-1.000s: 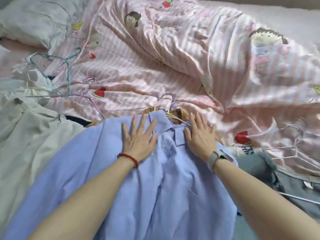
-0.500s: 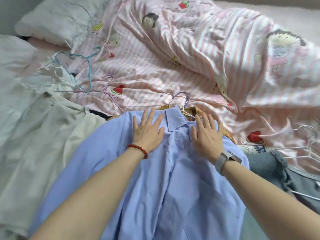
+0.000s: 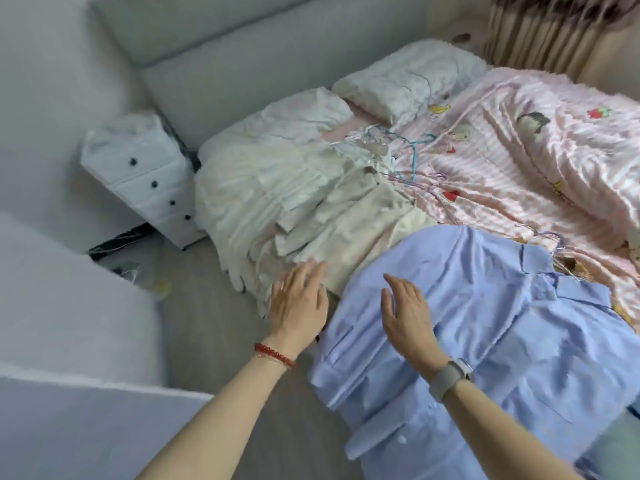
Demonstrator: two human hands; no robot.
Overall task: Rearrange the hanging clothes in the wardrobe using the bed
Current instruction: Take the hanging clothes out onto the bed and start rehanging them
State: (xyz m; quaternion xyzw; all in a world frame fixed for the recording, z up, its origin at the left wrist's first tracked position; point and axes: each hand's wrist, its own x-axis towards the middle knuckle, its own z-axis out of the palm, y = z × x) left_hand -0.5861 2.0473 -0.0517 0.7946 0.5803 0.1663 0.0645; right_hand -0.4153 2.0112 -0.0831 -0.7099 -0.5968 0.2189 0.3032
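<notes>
Both hands flat, fingers straight and loosely together, holding nothing: left hand (image 3: 299, 303) at bed edge (image 3: 242, 271), right hand (image 3: 407, 313) over one blue shirt (image 3: 502, 323) at 4 o'clock, one cream garment (image 3: 346, 233) at 11.
</notes>
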